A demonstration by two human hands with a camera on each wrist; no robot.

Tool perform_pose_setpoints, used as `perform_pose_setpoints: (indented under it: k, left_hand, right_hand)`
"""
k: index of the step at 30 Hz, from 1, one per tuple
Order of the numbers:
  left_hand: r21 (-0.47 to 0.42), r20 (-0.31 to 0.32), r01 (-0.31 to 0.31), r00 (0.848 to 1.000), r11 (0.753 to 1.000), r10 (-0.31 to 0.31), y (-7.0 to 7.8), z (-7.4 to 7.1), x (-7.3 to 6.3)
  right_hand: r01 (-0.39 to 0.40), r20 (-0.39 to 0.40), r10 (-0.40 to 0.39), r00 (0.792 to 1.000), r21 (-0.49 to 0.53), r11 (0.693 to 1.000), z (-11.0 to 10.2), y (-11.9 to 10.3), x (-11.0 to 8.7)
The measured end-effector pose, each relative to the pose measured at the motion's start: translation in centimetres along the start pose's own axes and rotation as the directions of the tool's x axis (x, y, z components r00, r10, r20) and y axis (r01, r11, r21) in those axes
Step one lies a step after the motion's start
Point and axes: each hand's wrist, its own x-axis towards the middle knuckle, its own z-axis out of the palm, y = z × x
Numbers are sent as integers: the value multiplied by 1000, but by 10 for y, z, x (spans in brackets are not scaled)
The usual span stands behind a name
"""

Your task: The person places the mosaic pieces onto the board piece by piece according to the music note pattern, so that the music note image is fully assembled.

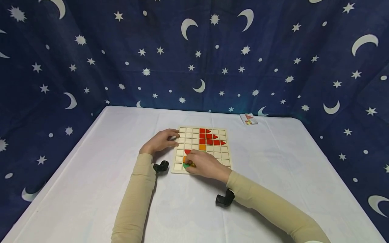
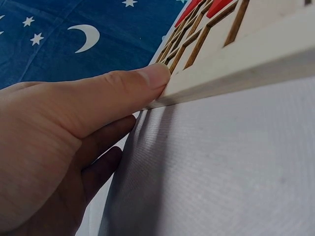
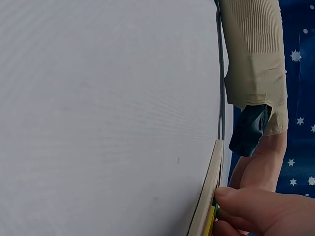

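Observation:
A pale wooden grid board (image 1: 182, 142) lies on the table, with flat red tiles (image 1: 202, 136) in its upper middle and an orange tile (image 1: 202, 147) below them. My left hand (image 1: 162, 140) rests along the board's left edge; its thumb (image 2: 155, 76) touches the rim in the left wrist view. Over the lower left cells, my right hand (image 1: 206, 164) has thumb and fingers bent around a small green piece (image 3: 216, 208). Beside it shows a yellow piece (image 3: 209, 222). Another red tile (image 1: 187, 152) peeks out by the fingers, which partly hide the cells beneath.
A small printed card (image 1: 248, 119) with a red and yellow pattern lies at the table's back right. White cloth (image 1: 91, 175) covers the table. A dark blue curtain (image 1: 170, 60) with moons and stars surrounds it. Black wrist devices (image 1: 225, 198) hang at both cuffs.

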Motion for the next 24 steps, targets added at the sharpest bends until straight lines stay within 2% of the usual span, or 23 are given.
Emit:
perform_pose_setpoints:
  k: [18,21,24]
  left_hand:
    - [0,1,-4,1000,1000,4,0,0,0]
    - [-3,1,1,1000,1000,-1,0,1,0]
    - [-10,3,8,1000,1000,-8,-1,1,0]
  right_hand:
    - [-45,-15,45,999,45,998,2,0,0]
    - [-74,-25,76,997,78,994,0,4,-2]
    - [-132,-55,139,989,120,984,-8,12,-7]
